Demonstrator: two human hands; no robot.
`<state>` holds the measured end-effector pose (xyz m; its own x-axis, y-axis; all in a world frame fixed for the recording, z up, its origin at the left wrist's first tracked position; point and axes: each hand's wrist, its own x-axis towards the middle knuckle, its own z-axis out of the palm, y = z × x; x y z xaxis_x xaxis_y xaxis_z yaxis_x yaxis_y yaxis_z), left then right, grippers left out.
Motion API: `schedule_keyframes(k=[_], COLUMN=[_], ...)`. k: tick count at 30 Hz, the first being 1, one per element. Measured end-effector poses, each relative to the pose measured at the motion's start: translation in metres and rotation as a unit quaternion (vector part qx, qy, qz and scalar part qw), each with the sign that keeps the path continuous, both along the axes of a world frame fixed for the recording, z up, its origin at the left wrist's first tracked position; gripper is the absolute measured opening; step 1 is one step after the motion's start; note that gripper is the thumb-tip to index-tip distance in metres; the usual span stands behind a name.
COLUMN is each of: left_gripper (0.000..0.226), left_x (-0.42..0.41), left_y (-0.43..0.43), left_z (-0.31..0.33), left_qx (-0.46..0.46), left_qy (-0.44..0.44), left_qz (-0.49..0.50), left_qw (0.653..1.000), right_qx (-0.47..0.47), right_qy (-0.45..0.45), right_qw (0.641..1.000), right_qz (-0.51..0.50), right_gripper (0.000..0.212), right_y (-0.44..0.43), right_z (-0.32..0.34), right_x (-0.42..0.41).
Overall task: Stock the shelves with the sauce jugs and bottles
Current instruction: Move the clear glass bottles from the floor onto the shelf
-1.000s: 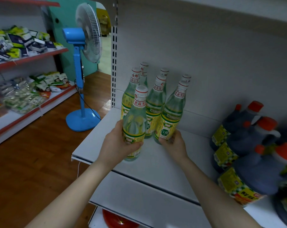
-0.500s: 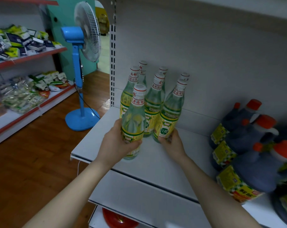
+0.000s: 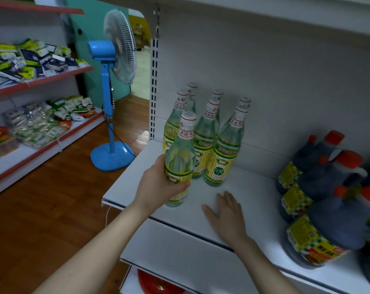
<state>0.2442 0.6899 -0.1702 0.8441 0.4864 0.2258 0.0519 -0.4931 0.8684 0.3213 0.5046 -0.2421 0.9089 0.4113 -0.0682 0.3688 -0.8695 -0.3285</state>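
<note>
- at the front left of the white metal shelf (image 3: 254, 200), my left hand (image 3: 158, 185) is wrapped round the lower body of a clear bottle with a yellow-green label and a red-and-white cap (image 3: 180, 158). its base is at the shelf surface, near the front edge, though i cannot tell whether it is fully set down.
- my right hand (image 3: 226, 211) lies palm down on the shelf, fingers straight, grasping nothing, just in front of the group of matching clear bottles (image 3: 222, 149).
- the bottle i hold stands about upright: long axis vertical, cap pointing up.
- the risk, as i judge it: if i let go this close to the edge, a nudge from my wrist could tip it onto the wooden floor (image 3: 52, 209).
- pushing it back too fast could strike the tall, narrow bottles behind it, which stand packed close together, and topple several.
- further right, the dark jugs with orange-red caps (image 3: 328, 225) sit well apart, so i see little danger there.
</note>
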Motion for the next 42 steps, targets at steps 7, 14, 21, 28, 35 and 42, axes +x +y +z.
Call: schedule_keyframes(k=[7,14,21,28,35,42], left_gripper=[0.061,0.073,0.071,0.058,0.058,0.058], left_x=[0.002,0.021,0.016,0.014,0.014,0.016], left_y=[0.027,0.05,0.043,0.043,0.042,0.044], left_z=[0.001,0.001,-0.023,-0.05,-0.05,-0.055], left_qx=[-0.007,-0.006,-0.058,-0.019,-0.023,-0.01], left_qy=[0.003,0.024,0.01,0.092,0.073,0.068], left_qz=[0.034,0.066,0.055,0.077,0.068,0.061], left_qw=[0.999,0.998,0.997,0.993,0.995,0.996], right_qx=[-0.013,-0.016,-0.003,0.002,0.007,0.011], right_qy=[-0.022,-0.027,-0.013,-0.026,-0.032,-0.021], right_qw=[1.0,0.999,1.0,1.0,0.999,1.0], right_qz=[-0.005,-0.009,-0.015,-0.005,-0.01,-0.01], right_gripper=[0.108,0.113,0.118,0.067,0.067,0.065], right_y=[0.002,0.003,0.003,0.003,0.004,0.005], right_z=[-0.004,-0.003,-0.002,-0.001,0.0,0.001], right_x=[0.002,0.001,-0.001,-0.001,-0.003,-0.004])
